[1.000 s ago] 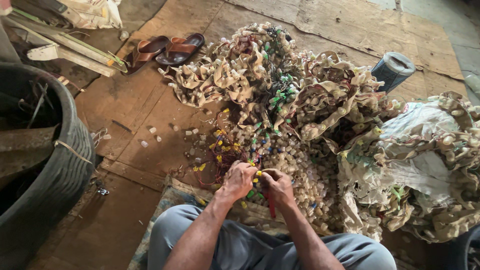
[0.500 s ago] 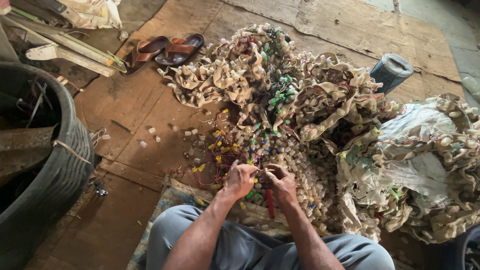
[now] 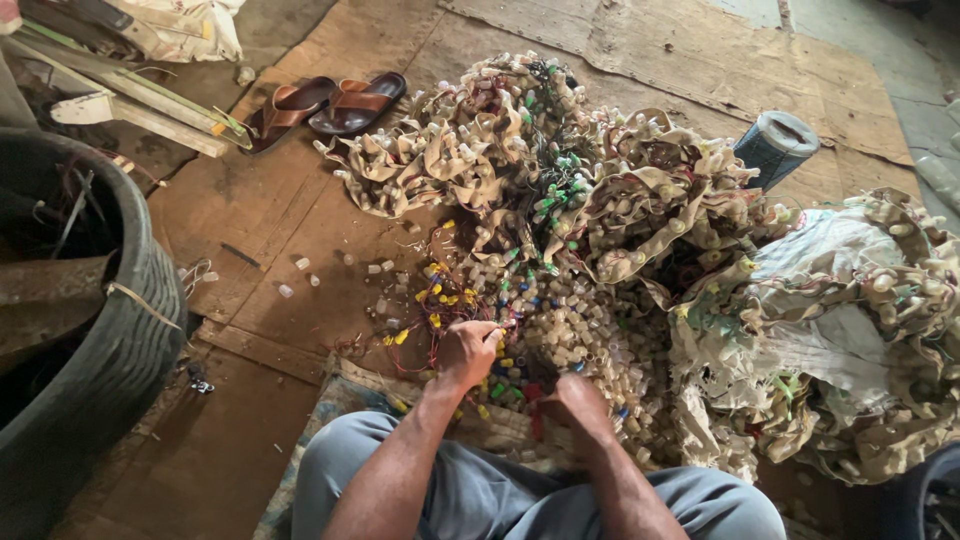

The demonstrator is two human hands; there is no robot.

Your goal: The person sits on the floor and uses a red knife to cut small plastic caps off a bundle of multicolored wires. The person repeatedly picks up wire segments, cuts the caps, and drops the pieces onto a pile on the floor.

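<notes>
The right hand (image 3: 575,400) is blurred, its fingers hidden beneath it so any grip on the red tool (image 3: 533,405) cannot be told, while the black tyre (image 3: 120,340) is cut off at the left edge

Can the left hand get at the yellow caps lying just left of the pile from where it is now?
Probably yes. The left hand lies right beside the yellow caps, with only thin red wires between them; the right hand is off to the other side.

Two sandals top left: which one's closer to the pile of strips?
The right-hand sandal, the darker one; its toe end points toward the pile of beige strips. The other sandal lies beside it, farther left, toward the wooden slats.
</notes>
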